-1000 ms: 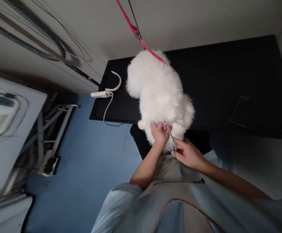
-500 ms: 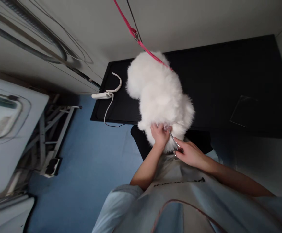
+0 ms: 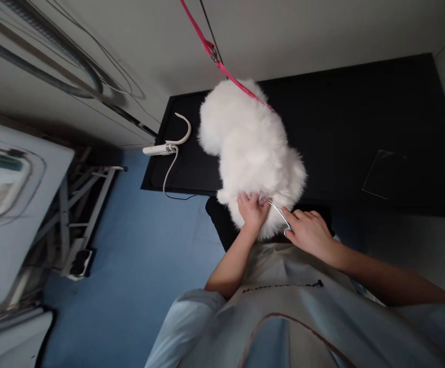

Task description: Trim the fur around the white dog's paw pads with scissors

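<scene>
A fluffy white dog (image 3: 249, 133) is on the black grooming table (image 3: 353, 122) at its near edge. My left hand (image 3: 251, 209) is closed on a part of the dog at the near end, where a small pinkish patch shows among the fur; exactly which part I cannot tell. From the right, my right hand (image 3: 310, 230) holds a pair of silver scissors (image 3: 280, 212), a finger and thumb at their handles. Their tips point up and left to the patch beside my left thumb. Whether the blades touch fur is too small to see.
A pink leash (image 3: 234, 79) runs from the dog up past the table's back edge. On the table's left end lies a white device (image 3: 161, 150) with a curved arm and a cord. Grey hoses (image 3: 34, 71) hang at upper left, above a white folding-legged stand (image 3: 88, 220).
My right hand has moved a little right and up, and the scissors lie at a flatter angle, tips still near my left thumb. The left hand and the dog have hardly moved.
</scene>
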The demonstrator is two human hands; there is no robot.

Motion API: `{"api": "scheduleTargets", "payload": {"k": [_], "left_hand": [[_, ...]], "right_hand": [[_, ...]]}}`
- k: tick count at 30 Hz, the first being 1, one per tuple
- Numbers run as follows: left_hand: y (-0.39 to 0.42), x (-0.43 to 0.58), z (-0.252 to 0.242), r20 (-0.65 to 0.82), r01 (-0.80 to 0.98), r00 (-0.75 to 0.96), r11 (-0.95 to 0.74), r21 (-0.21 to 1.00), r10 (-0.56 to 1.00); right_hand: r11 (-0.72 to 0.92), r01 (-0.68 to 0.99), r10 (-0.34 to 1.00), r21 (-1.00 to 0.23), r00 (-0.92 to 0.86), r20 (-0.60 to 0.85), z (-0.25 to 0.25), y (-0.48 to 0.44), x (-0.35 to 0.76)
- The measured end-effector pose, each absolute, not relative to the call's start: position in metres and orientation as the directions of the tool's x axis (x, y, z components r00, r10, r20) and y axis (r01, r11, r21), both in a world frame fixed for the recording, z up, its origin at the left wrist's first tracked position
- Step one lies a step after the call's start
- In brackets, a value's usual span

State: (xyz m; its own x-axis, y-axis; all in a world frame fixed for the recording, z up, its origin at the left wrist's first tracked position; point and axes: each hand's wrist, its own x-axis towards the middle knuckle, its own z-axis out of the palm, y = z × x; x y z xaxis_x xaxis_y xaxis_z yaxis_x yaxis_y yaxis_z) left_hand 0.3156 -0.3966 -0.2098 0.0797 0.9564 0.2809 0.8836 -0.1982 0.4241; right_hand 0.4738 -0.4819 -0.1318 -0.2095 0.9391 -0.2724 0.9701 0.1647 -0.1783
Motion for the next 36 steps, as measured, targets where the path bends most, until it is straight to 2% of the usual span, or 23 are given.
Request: {"api": "scheduleTargets", "payload": {"k": [9, 12, 16, 19, 25, 29, 32, 36], "left_hand": [[-0.396, 0.314, -0.213, 0.290, 0.886, 0.092, -0.211, 0.413, 0.953], [-0.396, 0.313, -0.214, 0.283, 0.886, 0.097, -0.213, 0.413, 0.954], [-0.396, 0.312, -0.214, 0.271, 0.884, 0.084, -0.197, 0.424, 0.959], [-0.396, 0.313, -0.214, 0.277, 0.885, 0.076, -0.193, 0.423, 0.958], [-0.398, 0.314, -0.215, 0.285, 0.896, 0.080, -0.194, 0.399, 0.955], [-0.399, 0.314, -0.219, 0.315, 0.900, 0.111, -0.230, 0.370, 0.943], [-0.399, 0.314, -0.220, 0.328, 0.898, 0.120, -0.243, 0.367, 0.937], [-0.397, 0.314, -0.219, 0.316, 0.892, 0.099, -0.225, 0.392, 0.944]], "right_hand": [[0.159, 0.971, 0.903, -0.177, -0.215, -0.371, -0.127, -0.474, 0.467], [0.112, 0.948, 0.893, -0.299, -0.228, -0.388, -0.130, -0.477, 0.469], [-0.003, 0.782, 0.917, -0.623, -0.246, -0.313, -0.140, -0.487, 0.474], [-0.114, 0.649, 0.940, -0.752, -0.174, -0.293, -0.149, -0.493, 0.472], [-0.217, 0.483, 0.961, -0.848, -0.046, -0.272, -0.161, -0.491, 0.458], [-0.291, 0.363, 0.935, -0.885, -0.089, -0.344, -0.163, -0.486, 0.447], [-0.396, 0.207, 0.893, -0.895, -0.141, -0.427, -0.163, -0.485, 0.438], [-0.406, 0.074, 0.887, -0.911, -0.209, -0.412, -0.162, -0.495, 0.432]]}}
